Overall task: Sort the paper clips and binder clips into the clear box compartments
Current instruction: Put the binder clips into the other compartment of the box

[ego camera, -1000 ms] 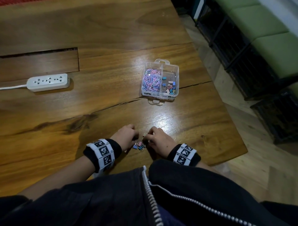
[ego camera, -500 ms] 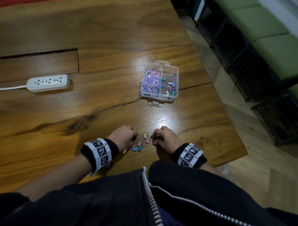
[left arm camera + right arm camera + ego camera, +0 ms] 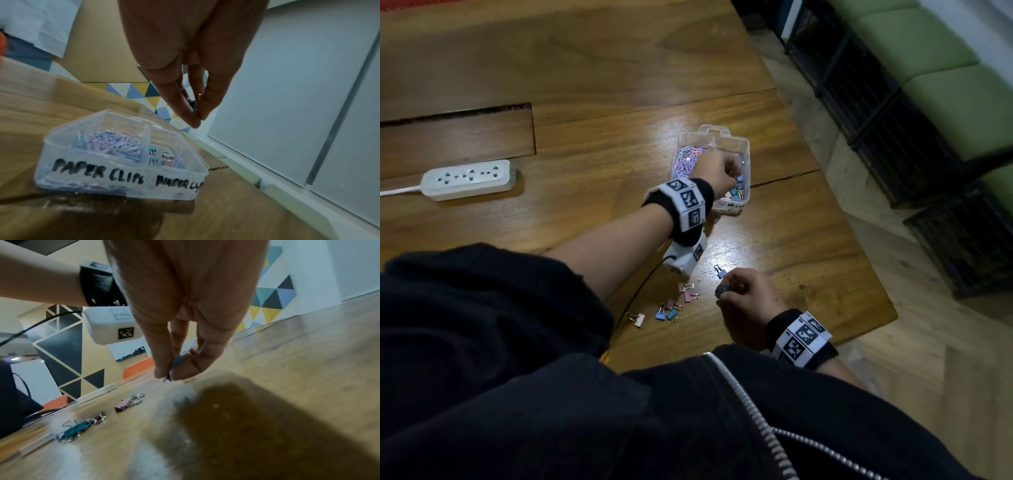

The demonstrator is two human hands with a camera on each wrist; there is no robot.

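The clear box (image 3: 743, 145) (image 3: 115, 175) stands on the wooden table, labelled for paper clips on the left and binder clips on the right. Pastel paper clips (image 3: 111, 142) fill its left compartment; a few binder clips (image 3: 168, 158) lie in the right one. My left hand (image 3: 717, 171) (image 3: 195, 112) hovers over the right compartment, pinching a small binder clip between thumb and fingers. Nearer me, my right hand (image 3: 743, 293) (image 3: 170, 376) pinches a bluish binder clip (image 3: 177, 363) just above the table. Several loose binder clips (image 3: 671, 308) (image 3: 76, 430) lie left of it.
A white power strip (image 3: 469, 179) with its cable lies at the table's left. The table's right edge (image 3: 859, 260) runs close beside the box, with floor and dark crates beyond. My dark jacket fills the bottom of the head view.
My left hand has left the loose pile and reached forward to the box with a binder clip. My right hand stays near the pile and now holds a clip.
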